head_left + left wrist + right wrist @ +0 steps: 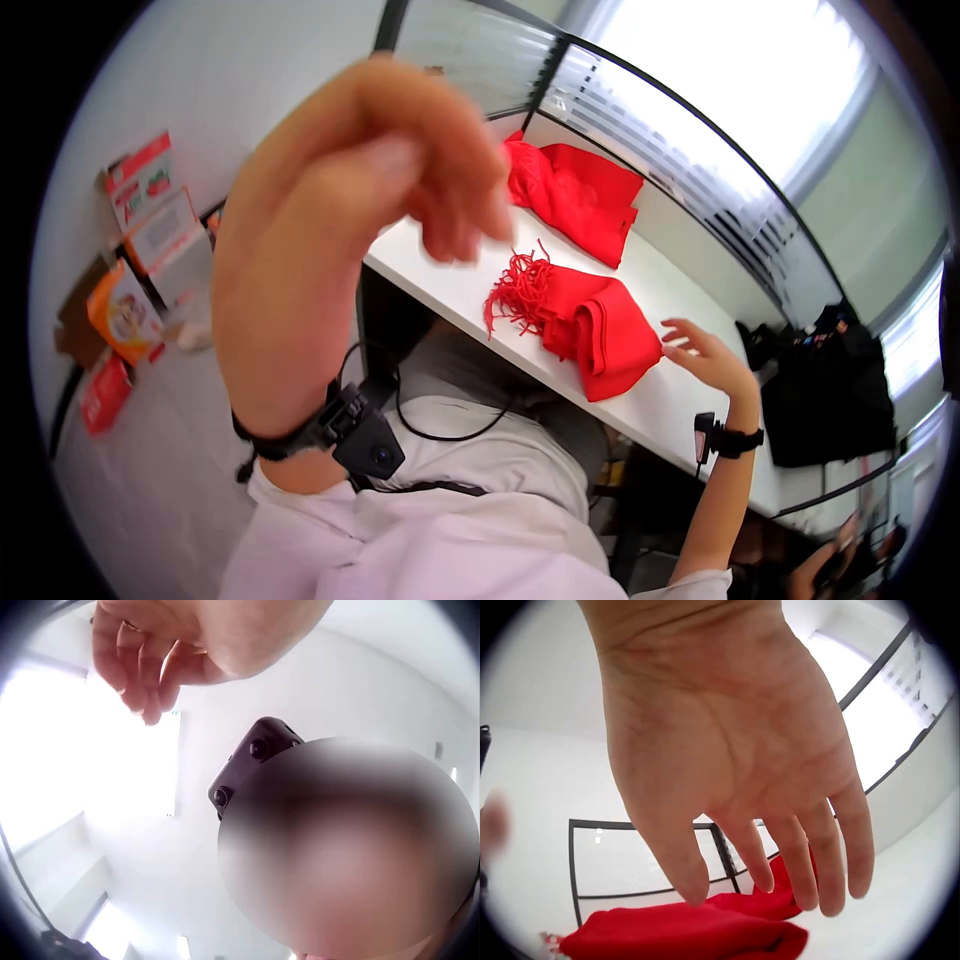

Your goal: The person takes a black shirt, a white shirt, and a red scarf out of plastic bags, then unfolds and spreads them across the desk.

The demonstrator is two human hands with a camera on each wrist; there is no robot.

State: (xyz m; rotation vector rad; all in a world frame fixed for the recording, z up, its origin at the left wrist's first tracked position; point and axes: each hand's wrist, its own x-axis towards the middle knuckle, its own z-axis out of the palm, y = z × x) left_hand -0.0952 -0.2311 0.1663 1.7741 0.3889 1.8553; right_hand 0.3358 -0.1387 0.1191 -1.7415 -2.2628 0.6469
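A folded red scarf with fringe at its left end lies on the white table; behind it is a second red cloth. The left hand is raised close to the head camera, its fingers loosely bent and holding nothing; the left wrist view shows this hand against the ceiling. Beside the scarf's right end, the right hand hovers with fingers spread; whether it touches the cloth is unclear. In the right wrist view the right hand has an empty palm, with red cloth beyond it.
A glass partition with a black frame runs along the table's back. Black bags hang at the right. Boxes and an orange-white package are at the left. A black cable loops over the person's lap.
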